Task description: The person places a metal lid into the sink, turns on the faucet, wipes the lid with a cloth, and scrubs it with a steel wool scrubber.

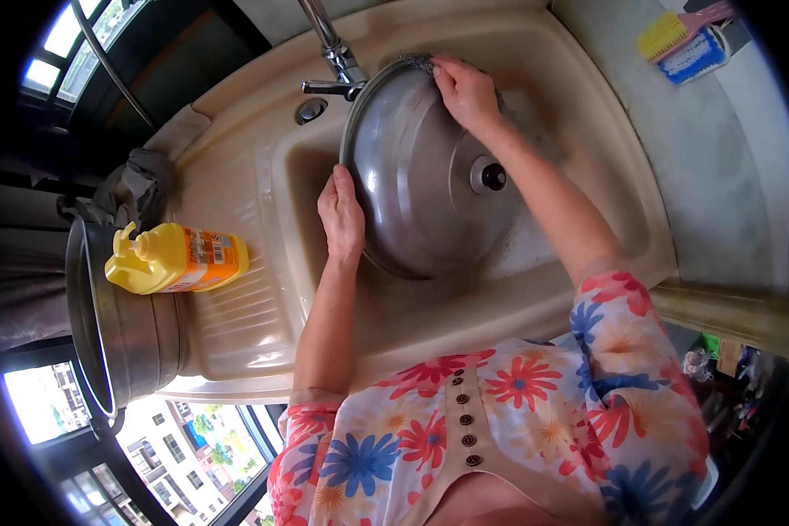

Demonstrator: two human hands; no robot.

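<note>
A large domed metal pot lid with a black-tipped knob is tilted up inside the beige sink. My left hand grips the lid's rim on the left side, thumb lying along the edge. At the top of the rim, my right hand is closed with its fingers pressed on a steel wool scrubber, which touches the lid's edge. Part of the scrubber is hidden under the fingers. Some suds show in the basin beside the lid.
A chrome faucet stands behind the lid's upper left. On the ribbed drainboard lies a yellow detergent bottle, beside a large metal pot at the left. Two brushes rest on the counter at the upper right.
</note>
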